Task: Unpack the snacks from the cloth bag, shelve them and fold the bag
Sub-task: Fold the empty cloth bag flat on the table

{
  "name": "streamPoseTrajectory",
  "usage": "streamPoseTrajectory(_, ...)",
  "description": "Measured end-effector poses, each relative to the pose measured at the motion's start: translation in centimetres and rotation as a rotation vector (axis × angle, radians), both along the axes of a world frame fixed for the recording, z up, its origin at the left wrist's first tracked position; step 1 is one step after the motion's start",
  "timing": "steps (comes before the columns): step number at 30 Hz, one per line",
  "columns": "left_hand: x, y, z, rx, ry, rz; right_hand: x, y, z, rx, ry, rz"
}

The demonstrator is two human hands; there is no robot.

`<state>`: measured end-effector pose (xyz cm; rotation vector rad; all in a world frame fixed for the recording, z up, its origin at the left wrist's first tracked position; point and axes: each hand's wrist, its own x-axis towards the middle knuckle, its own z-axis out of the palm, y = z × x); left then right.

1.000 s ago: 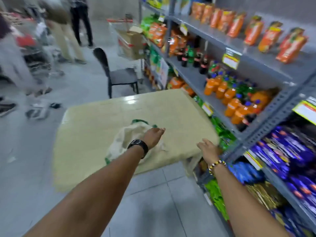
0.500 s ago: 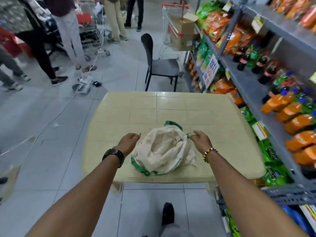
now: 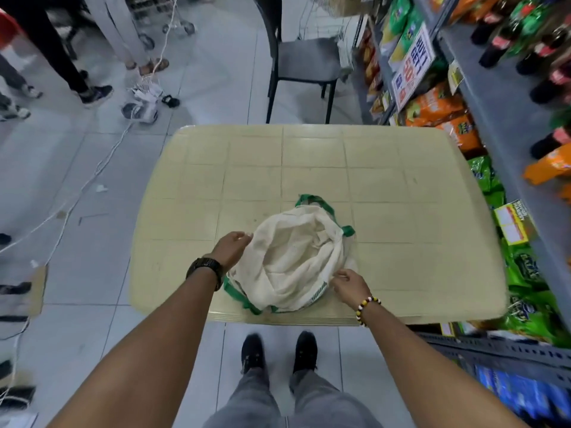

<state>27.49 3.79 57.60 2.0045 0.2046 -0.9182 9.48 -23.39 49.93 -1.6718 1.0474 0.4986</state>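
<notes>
Cloth bag: a cream cloth bag with green handles lies slumped on the near middle of the table, mouth open and facing up, showing only folds of cream cloth inside.
Left hand: the left hand is at the bag's left rim, fingers curled and touching the cloth; whether they have hold of it cannot be told.
Right hand: the right hand is at the bag's near right edge, thumb and fingertips drawn together, pinching the cloth.
Wrists: a black watch on the left, a beaded bracelet on the right.
Table: beige, with a square grid pattern, just beside the shelves on the right.
Shelves: orange snack packets, green packets lower down, dark bottles higher up, and a promotional sign.
Beyond the table: 1 dark chair at the far edge.
Floor: pale tiles, white cables on the left, 2 black shoes at the near edge of the table.
</notes>
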Motion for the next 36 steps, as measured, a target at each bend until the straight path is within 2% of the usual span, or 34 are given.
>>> streamPoseTrajectory(3, 1.7, 0.0, -2.1, 0.042, 0.005, -0.049, 0.0, 1.9, 1.5, 0.093, 0.021, -0.158)
streamPoseTrajectory(6, 3.5, -1.2, -3.5, 0.022, -0.021, -0.109, 0.2, 3.2, 1.5, 0.244, 0.014, -0.425)
streamPoseTrajectory(9, 5.5, -2.5, -4.9, 0.001, -0.032, -0.078, 0.0, 4.1, 0.5, 0.295, -0.045, -0.635)
streamPoseTrajectory(12, 7.0, -3.1, -6.9, -0.030, 0.085, -0.005, 0.1, 5.0, 0.4, 0.335, -0.121, -0.751)
streamPoseTrajectory(17, 6.7, -3.4, -6.0, -0.098, 0.341, -0.185, 0.4, 5.6, 0.5, 0.292, -0.188, -0.784)
streamPoseTrajectory(19, 6.6, -3.3, -5.7, -0.073, 0.375, -0.300, 0.6, 5.5, 0.8, 0.283, -0.192, -0.792)
streamPoseTrajectory(22, 6.5, -3.2, -5.9, 0.011, 0.340, -0.435, 0.9, 5.3, 1.4, 0.248, -0.219, -0.834)
streamPoseTrajectory(28, 5.0, -4.0, -6.6, 0.096, 0.242, -0.532, 0.3, 2.9, 3.2, 0.150, -0.291, -0.890)
streamPoseTrajectory(34, 3.7, -4.8, -7.4, 0.167, 0.023, -0.550, 0.3, 0.8, 3.3, 0.158, -0.314, -0.892)
streamPoseTrajectory(36, 3.5, -5.0, -7.3, 0.156, -0.023, -0.495, 0.4, 0.2, 3.0, 0.142, -0.309, -0.847)
